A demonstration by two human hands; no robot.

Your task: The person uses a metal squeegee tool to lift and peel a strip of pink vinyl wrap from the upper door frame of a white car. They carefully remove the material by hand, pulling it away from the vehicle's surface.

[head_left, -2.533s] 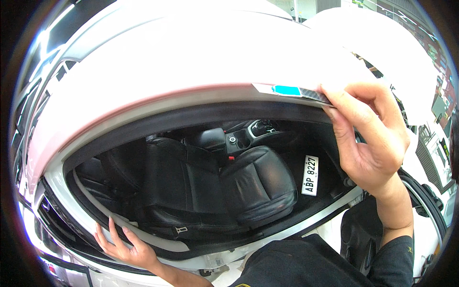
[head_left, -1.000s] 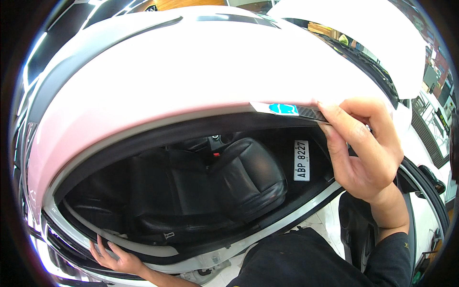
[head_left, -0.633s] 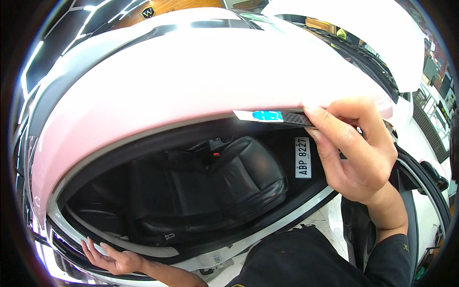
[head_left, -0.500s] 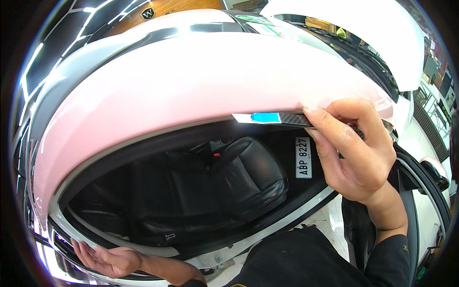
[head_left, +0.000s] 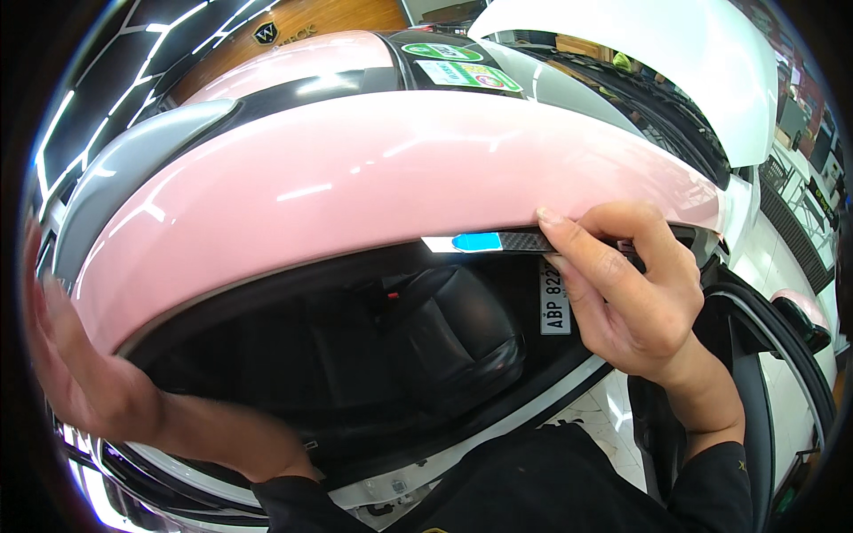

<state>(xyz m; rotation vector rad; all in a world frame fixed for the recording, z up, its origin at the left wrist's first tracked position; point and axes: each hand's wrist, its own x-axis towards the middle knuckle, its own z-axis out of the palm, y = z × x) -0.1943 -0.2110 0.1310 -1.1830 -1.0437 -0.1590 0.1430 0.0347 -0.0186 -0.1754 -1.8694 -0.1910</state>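
Observation:
Pinched between the thumb and fingers of my right hand (head_left: 622, 284) is a slim flat tool (head_left: 484, 242). It has a white tip, a blue middle and a black woven-pattern end that runs into my fingers; its exact kind I cannot make out. The tool lies along the lower edge of a glossy pink car roof (head_left: 400, 169), above the door opening. My left hand (head_left: 84, 364) is raised at the far left, by the rear end of the roof, fingers stretched out and nothing visible in it. Whether it touches the car I cannot tell.
Inside the door opening, a black leather seat (head_left: 462, 329) and a white plate with dark characters (head_left: 555, 306) show. An open car door (head_left: 755, 355) stands at the right. A raised white hood (head_left: 657, 71) is at the far right, with stickers (head_left: 466, 75) on the dark glass.
My left hand has risen from the door opening's lower left to the roof's rear end. The right hand keeps its hold on the tool. The view has shifted slightly.

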